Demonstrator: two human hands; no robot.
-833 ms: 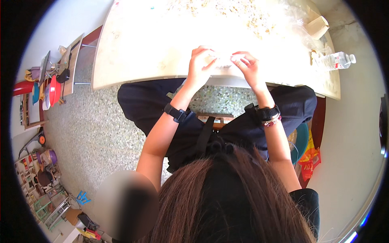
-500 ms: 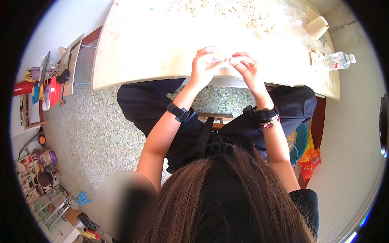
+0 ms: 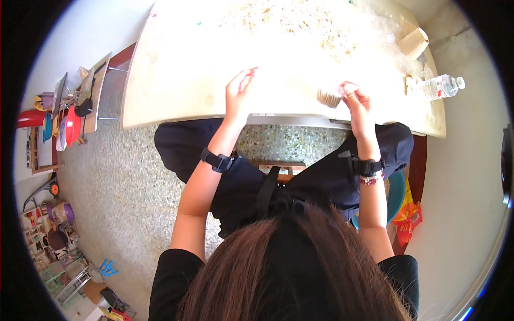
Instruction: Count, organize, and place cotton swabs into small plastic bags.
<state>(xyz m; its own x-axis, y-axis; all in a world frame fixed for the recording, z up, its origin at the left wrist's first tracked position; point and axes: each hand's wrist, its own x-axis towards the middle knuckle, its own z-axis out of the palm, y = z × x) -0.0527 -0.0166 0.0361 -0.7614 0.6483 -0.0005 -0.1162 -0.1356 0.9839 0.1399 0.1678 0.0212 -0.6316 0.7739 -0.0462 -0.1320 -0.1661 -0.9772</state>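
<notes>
My left hand (image 3: 239,97) is raised over the pale table, its fingers stretched forward and a little apart; I see nothing in it, though glare washes out the fingertips. My right hand (image 3: 358,101), farther right near the table's front edge, pinches a small clear, pinkish piece of plastic (image 3: 342,90) between thumb and fingers. Just left of that hand lies a brown ribbed piece (image 3: 328,99), like a row of thin discs; whether the hand touches it I cannot tell. Black straps circle both wrists.
Small brown bits (image 3: 316,24) are scattered across the far part of the table (image 3: 176,91). At the right are crumpled clear plastic, a brown paper roll (image 3: 413,44) and a clear bottle (image 3: 444,87) lying on its side. A teal bucket (image 3: 396,192) stands below, beside my right knee.
My hands, together over the table before, have parted: the left moved left and the right moved right with the clear piece. The brown ribbed piece now shows beside my right hand.
</notes>
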